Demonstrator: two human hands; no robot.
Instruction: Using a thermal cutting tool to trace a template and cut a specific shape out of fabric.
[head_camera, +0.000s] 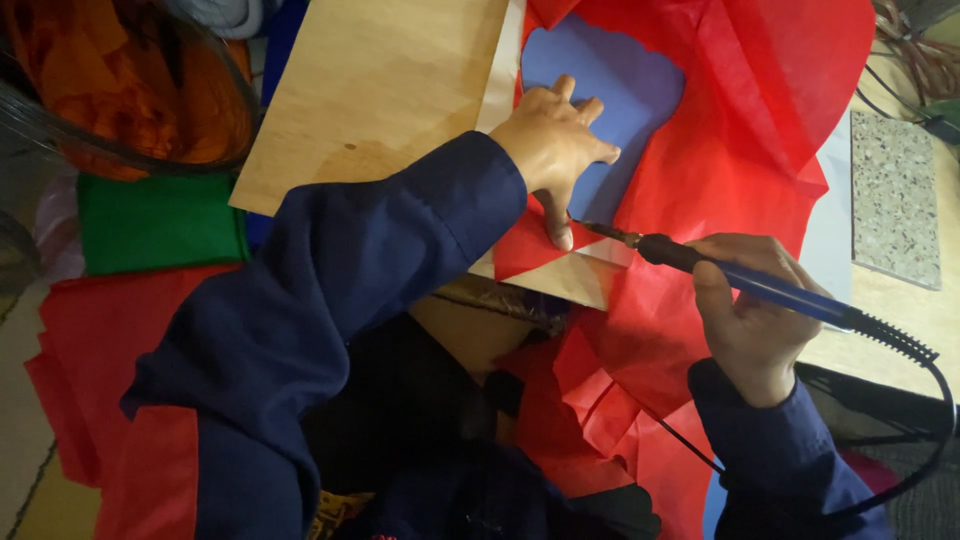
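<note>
My left hand (553, 150) lies flat with fingers spread on a blue sheet (620, 90) that shows through a hole in red tissue-like fabric (740, 150); its thumb presses a red piece near the corner of a wooden board (380, 90). My right hand (750, 310) grips a pen-shaped hot tool (740, 278) with a blue handle and black cord. The metal tip of the tool touches the fabric right beside my left thumb. Dark blue sleeves cover both arms.
A glass bowl (120, 90) with orange material stands at the upper left, above green fabric (160, 220). More red fabric (90, 350) lies lower left. A speckled stone tile (895, 200) rests at the right. The tool's cord (930, 420) loops at the lower right.
</note>
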